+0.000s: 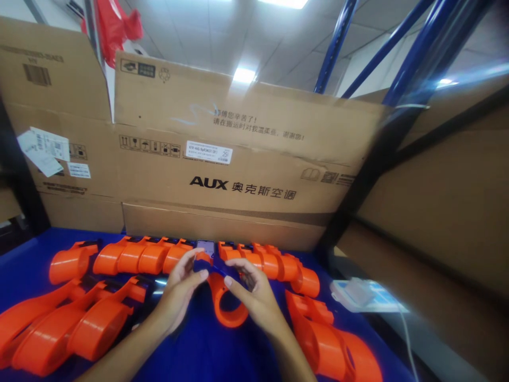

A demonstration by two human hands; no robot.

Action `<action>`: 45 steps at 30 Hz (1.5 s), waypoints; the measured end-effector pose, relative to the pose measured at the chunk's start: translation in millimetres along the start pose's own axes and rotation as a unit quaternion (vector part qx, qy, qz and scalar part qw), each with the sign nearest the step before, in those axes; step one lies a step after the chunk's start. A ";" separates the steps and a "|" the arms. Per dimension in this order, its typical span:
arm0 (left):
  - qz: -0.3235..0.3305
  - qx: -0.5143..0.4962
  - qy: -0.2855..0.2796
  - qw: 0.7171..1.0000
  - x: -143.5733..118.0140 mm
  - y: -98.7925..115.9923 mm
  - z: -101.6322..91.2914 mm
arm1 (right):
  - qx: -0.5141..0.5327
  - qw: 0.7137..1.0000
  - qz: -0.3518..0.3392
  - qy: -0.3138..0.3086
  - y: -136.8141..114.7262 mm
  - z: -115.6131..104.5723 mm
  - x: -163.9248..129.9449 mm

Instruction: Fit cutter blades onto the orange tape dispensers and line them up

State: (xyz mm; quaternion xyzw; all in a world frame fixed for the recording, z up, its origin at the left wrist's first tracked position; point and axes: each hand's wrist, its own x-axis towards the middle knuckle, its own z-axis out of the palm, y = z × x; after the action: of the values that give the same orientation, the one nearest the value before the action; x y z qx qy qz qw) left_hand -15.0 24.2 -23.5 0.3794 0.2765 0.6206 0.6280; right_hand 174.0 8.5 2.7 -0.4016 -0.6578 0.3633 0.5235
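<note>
While both hands work mid-desk | left hand (181,289) and right hand (250,292) each grip pinching orange tape dispenser (225,300) | looks light, stiff plastic, smooth; hold by looped handle.

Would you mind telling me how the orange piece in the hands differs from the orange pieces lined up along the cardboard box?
The held orange piece is gripped by both hands, left hand and right hand; the row pieces lie untouched. It sits alone, showing an open loop; they nest overlapping. Both are the same orange plastic.
</note>
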 end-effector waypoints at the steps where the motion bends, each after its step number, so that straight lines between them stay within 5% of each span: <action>1: 0.003 0.002 0.001 1.000 -0.2 -0.1 0.0 | 0.001 1.000 0.000 -0.001 0.3 0.4 0.1; 15: 0.070 0.005 -0.039 0.997 -4.5 13.4 0.8 | -0.021 0.998 -0.032 -0.046 -11.1 8.2 -9.0; 21: 0.090 0.006 -0.109 0.990 -5.2 12.4 -3.7 | -0.202 0.969 -0.135 -0.038 -10.4 6.1 -9.4; 29: 0.095 0.117 -0.011 0.988 -4.9 13.4 5.7 | -0.399 0.875 -0.274 0.007 0.8 -2.7 -5.3; 45: 0.135 0.196 0.033 0.971 -5.1 11.9 -3.7 | -0.408 0.866 -0.287 0.002 2.8 2.3 -7.6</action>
State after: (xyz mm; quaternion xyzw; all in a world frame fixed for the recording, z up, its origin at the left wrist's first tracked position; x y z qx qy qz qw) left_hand -25.2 19.0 -16.4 0.5081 0.3596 0.6458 0.4421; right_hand 173.2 2.7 -3.3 -0.3734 -0.8327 -0.1052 0.3952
